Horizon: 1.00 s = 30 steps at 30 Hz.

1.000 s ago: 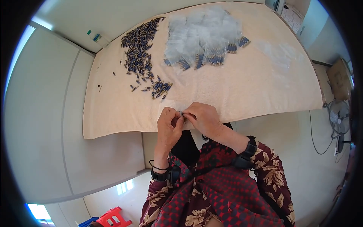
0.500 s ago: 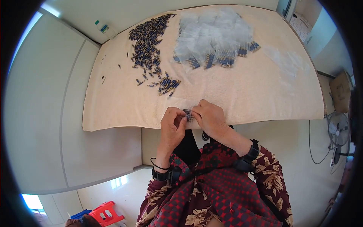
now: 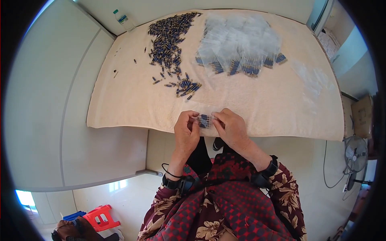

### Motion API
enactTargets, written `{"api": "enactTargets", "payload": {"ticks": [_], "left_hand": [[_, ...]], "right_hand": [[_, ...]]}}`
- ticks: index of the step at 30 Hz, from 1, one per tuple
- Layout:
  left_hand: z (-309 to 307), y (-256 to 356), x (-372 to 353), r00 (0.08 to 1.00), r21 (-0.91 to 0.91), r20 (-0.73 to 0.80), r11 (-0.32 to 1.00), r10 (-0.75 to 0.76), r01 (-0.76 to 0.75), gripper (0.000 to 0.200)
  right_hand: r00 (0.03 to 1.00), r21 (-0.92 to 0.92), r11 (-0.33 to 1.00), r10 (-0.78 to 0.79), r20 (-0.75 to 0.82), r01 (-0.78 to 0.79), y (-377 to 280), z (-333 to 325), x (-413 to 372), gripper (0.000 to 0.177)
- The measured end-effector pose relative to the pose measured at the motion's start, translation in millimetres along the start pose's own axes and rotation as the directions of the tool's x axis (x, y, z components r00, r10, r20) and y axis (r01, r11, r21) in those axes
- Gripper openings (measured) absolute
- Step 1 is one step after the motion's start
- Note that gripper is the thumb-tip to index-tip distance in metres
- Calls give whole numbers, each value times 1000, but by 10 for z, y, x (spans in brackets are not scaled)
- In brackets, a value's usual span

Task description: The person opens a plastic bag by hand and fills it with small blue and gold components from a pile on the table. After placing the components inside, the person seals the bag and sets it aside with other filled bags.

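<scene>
Between my two hands, at the table's near edge, is a small clear plastic bag (image 3: pixel 204 121) with a row of dark blue, brass-ended cylindrical pieces inside. My left hand (image 3: pixel 187 130) pinches the bag's left side between thumb and fingers. On the opposite side, my right hand (image 3: pixel 230 126) grips the bag's right edge. Just beyond my hands lies a small loose group of the same blue-and-brass pieces (image 3: pixel 188 87). Farther back at the left a large heap of them (image 3: pixel 167 40) spreads out. Filled clear bags (image 3: pixel 241 44) are piled at the back right.
A cream cloth (image 3: pixel 148 104) covers the table. Flat clear bags (image 3: pixel 313 82) lie at the right. A plastic bottle (image 3: pixel 124 20) stands at the back left corner. On the floor are a fan (image 3: pixel 356 154), a cardboard box (image 3: pixel 362 116) and a red stool (image 3: pixel 101 218).
The bag between my hands now lies flatter, and more of the blue pieces in it show. My hands are slightly farther apart. The whole view has shifted a little.
</scene>
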<state>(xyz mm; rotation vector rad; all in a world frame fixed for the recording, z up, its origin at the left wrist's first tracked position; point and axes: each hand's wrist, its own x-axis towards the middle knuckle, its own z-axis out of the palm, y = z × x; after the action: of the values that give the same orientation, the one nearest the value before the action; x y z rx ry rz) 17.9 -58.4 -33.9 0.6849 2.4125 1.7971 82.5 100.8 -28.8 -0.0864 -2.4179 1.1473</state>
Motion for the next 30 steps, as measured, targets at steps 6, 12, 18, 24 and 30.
{"api": "enactTargets", "payload": {"ticks": [6, 12, 18, 24, 30], "left_hand": [[0, 19, -11, 999, 1, 13, 1000, 29, -29, 26], [15, 82, 20, 997, 24, 35, 998, 63, -64, 27], [34, 90, 12, 994, 118, 75, 989, 76, -85, 28], [80, 43, 23, 977, 155, 4, 966, 211, -209, 27], [48, 109, -4, 993, 159, 44, 981, 110, -115, 24]], "right_hand": [[998, -101, 994, -42, 45, 47, -63, -26, 34, 16], [998, -98, 994, -32, 58, 37, -48, 3, 34, 12], [994, -137, 988, -58, 88, 70, -16, -5, 38, 10], [1000, 94, 996, -3, -14, 4, -129, -207, 230, 7], [981, 42, 981, -190, -28, 191, -145, -63, 720, 10]]}}
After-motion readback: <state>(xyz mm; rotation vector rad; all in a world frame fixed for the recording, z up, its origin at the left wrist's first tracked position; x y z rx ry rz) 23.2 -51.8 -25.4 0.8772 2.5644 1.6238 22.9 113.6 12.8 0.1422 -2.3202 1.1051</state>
